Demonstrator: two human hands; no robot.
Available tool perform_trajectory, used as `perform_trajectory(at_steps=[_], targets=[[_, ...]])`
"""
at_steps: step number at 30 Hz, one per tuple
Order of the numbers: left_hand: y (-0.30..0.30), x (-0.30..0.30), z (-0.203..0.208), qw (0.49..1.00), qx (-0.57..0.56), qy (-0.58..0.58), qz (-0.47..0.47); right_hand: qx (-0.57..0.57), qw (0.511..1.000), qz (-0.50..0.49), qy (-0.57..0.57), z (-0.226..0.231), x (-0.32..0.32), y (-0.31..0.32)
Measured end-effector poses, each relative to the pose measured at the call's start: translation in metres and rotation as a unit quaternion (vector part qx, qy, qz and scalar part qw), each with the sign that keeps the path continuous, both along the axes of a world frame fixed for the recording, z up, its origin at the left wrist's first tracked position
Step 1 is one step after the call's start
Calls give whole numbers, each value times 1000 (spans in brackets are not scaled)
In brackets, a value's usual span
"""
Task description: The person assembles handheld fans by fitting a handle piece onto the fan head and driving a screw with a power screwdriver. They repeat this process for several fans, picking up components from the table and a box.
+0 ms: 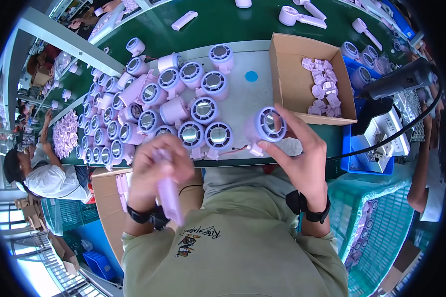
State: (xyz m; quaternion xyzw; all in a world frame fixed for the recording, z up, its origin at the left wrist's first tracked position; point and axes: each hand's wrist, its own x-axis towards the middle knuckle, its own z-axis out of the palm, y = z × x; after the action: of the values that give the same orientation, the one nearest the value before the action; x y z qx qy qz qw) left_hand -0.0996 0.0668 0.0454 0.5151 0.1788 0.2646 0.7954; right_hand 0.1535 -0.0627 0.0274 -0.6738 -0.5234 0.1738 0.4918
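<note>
My right hand [305, 161] grips a round lilac fan head [269, 124] between thumb and fingers, its silvery disc and slotted ring tilted toward me. Thin wires [238, 148] trail from its base to the left. In front of my body, my left hand [158, 158] is closed around a long lilac plastic fan handle [170, 198], both smeared by motion. Many similar fan heads [204, 110] stand crowded on the bench at the left, several within reach of my left hand.
A cardboard box [287, 79] of small lilac parts is beyond my right hand. At right are a blue bin [349, 148], a dark power tool [399, 79] with a black cable, and a green crate [381, 237]. Lilac handheld fans [302, 19] lie on the green belt. Another person [47, 173] works at left.
</note>
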Motion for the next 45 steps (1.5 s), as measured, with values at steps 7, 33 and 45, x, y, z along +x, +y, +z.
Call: perform_trajectory(at_steps=[7, 33, 45], targets=[[-89, 82, -60, 923, -286, 181, -185, 25, 995, -92, -21, 6, 2, -9], [-60, 91, -54, 976, -72, 92, -183, -5, 995, 6, -99, 12, 4, -17], [-51, 83, -76, 940, -162, -88, -287, -189, 954, -73, -219, 14, 88, 20]])
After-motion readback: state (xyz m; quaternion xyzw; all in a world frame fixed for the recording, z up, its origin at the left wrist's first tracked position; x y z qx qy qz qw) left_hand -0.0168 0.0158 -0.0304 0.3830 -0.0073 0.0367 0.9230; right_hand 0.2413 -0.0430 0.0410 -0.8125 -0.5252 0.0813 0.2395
